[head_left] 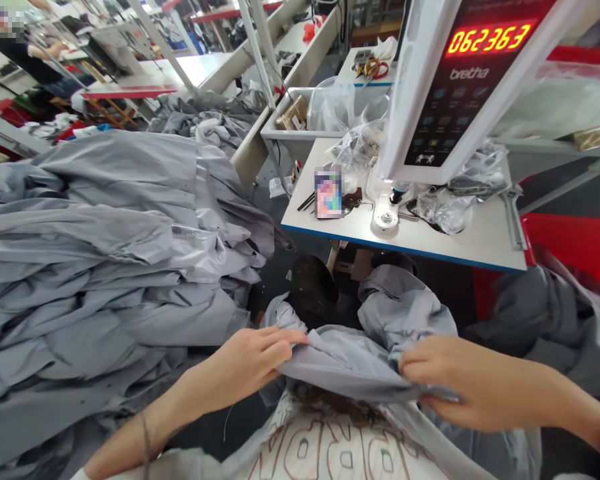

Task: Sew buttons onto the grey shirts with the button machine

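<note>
A grey garment (350, 353) lies across my lap, below the sewing table. My left hand (253, 363) pinches its left edge, fingers pressed together on the cloth. My right hand (455, 380) grips the same garment on the right, thumb under a fold and fingers over it. The cloth stretches between the two hands. More of the garment bunches up behind them, near the table's front edge.
A big heap of grey garments (105, 267) fills the left. A white table (430, 233) carries a sewing machine head (445, 87) with a red counter, plastic bags (445, 200) and small tools. A red bin (575, 247) stands at right. A person works far left.
</note>
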A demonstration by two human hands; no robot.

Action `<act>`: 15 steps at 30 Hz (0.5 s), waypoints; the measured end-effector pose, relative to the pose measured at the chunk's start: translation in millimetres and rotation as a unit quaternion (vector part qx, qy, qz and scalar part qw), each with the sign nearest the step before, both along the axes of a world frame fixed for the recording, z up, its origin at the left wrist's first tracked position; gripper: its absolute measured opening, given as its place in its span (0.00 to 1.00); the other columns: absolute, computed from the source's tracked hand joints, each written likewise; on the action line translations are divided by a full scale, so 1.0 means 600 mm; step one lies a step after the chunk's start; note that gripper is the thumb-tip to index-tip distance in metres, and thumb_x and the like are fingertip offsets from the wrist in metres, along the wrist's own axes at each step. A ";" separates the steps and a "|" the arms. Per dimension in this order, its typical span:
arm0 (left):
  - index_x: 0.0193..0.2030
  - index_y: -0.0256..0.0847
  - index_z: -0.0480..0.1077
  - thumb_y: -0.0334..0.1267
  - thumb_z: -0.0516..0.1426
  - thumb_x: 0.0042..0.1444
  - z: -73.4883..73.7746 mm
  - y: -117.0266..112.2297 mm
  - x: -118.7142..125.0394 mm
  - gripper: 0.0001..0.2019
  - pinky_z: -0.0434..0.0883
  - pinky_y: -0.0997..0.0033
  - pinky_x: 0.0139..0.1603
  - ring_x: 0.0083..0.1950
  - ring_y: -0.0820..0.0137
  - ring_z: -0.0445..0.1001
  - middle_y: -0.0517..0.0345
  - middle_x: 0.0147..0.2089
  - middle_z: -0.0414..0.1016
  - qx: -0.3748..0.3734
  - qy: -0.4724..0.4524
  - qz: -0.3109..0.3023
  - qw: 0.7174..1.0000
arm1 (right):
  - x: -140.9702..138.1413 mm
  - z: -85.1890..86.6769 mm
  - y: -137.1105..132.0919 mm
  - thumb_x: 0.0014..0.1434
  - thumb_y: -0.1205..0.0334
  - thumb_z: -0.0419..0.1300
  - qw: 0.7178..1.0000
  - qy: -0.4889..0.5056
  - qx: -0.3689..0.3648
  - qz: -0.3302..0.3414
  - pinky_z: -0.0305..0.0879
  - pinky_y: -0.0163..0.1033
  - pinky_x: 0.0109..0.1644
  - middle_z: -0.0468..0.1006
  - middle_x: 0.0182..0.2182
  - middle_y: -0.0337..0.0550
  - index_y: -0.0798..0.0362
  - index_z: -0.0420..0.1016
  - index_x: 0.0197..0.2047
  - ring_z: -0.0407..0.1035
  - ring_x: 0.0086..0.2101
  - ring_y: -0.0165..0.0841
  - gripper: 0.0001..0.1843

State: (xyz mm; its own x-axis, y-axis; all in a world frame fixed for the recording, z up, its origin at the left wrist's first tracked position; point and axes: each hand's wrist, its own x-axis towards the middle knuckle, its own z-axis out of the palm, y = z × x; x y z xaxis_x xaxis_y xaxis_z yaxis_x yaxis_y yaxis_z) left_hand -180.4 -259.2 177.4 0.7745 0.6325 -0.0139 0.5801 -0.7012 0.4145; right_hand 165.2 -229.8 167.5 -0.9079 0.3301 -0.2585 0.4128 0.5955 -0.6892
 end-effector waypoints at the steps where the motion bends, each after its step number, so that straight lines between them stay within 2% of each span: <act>1: 0.34 0.41 0.55 0.20 0.49 0.55 0.000 0.001 -0.002 0.11 0.66 0.75 0.38 0.42 0.73 0.71 0.55 0.47 0.72 -0.042 -0.031 -0.002 0.999 | -0.001 0.010 0.002 0.54 0.72 0.58 0.999 0.013 -0.031 0.035 0.58 0.34 0.34 0.72 0.30 0.36 0.51 0.68 0.30 0.67 0.31 0.29 0.06; 3: 0.34 0.41 0.54 0.20 0.48 0.55 -0.001 0.006 -0.009 0.11 0.67 0.76 0.39 0.40 0.74 0.68 0.56 0.42 0.69 -0.085 -0.091 0.003 0.992 | -0.005 0.027 0.006 0.52 0.72 0.60 0.992 0.039 -0.063 0.098 0.57 0.32 0.29 0.71 0.28 0.34 0.51 0.68 0.28 0.66 0.29 0.26 0.07; 4: 0.33 0.41 0.54 0.20 0.49 0.55 0.000 0.009 -0.014 0.11 0.68 0.76 0.39 0.38 0.74 0.67 0.56 0.40 0.66 -0.081 -0.116 0.007 0.990 | -0.006 0.033 0.010 0.52 0.71 0.61 0.992 0.042 -0.053 0.108 0.58 0.31 0.29 0.71 0.28 0.34 0.51 0.69 0.28 0.66 0.29 0.26 0.07; 6: 0.32 0.42 0.54 0.22 0.50 0.55 0.006 0.014 -0.026 0.10 0.68 0.73 0.40 0.36 0.74 0.63 0.58 0.36 0.62 -0.041 -0.155 0.015 0.987 | -0.008 0.038 0.022 0.54 0.69 0.61 0.996 0.041 0.021 0.079 0.59 0.33 0.30 0.71 0.30 0.36 0.50 0.70 0.29 0.67 0.30 0.28 0.05; 8: 0.31 0.42 0.53 0.25 0.52 0.55 0.014 0.020 -0.034 0.10 0.68 0.67 0.42 0.35 0.72 0.60 0.59 0.34 0.58 0.015 -0.205 0.025 0.978 | -0.009 0.041 0.035 0.59 0.69 0.58 0.990 0.037 0.137 0.013 0.59 0.35 0.31 0.70 0.32 0.39 0.50 0.72 0.33 0.66 0.31 0.29 0.06; 11: 0.29 0.41 0.52 0.32 0.53 0.57 0.023 0.044 -0.030 0.11 0.64 0.66 0.38 0.35 0.70 0.57 0.58 0.34 0.54 0.062 -0.314 0.062 0.945 | -0.022 0.058 0.045 0.65 0.71 0.47 0.946 0.095 0.304 -0.056 0.58 0.36 0.30 0.70 0.34 0.42 0.52 0.74 0.42 0.64 0.29 0.28 0.14; 13: 0.28 0.41 0.51 0.38 0.53 0.58 0.026 0.070 -0.010 0.13 0.60 0.67 0.33 0.35 0.70 0.56 0.58 0.34 0.53 0.029 -0.379 0.061 0.923 | -0.041 0.080 0.041 0.66 0.72 0.45 0.906 0.157 0.388 -0.067 0.60 0.36 0.31 0.71 0.33 0.43 0.54 0.74 0.45 0.64 0.29 0.29 0.17; 15: 0.28 0.40 0.50 0.44 0.52 0.59 0.027 0.099 0.019 0.15 0.58 0.68 0.32 0.35 0.70 0.56 0.58 0.34 0.53 -0.036 -0.408 0.025 0.912 | -0.066 0.100 0.031 0.66 0.71 0.47 0.868 0.207 0.447 -0.060 0.63 0.36 0.33 0.72 0.31 0.42 0.55 0.75 0.46 0.65 0.30 0.29 0.15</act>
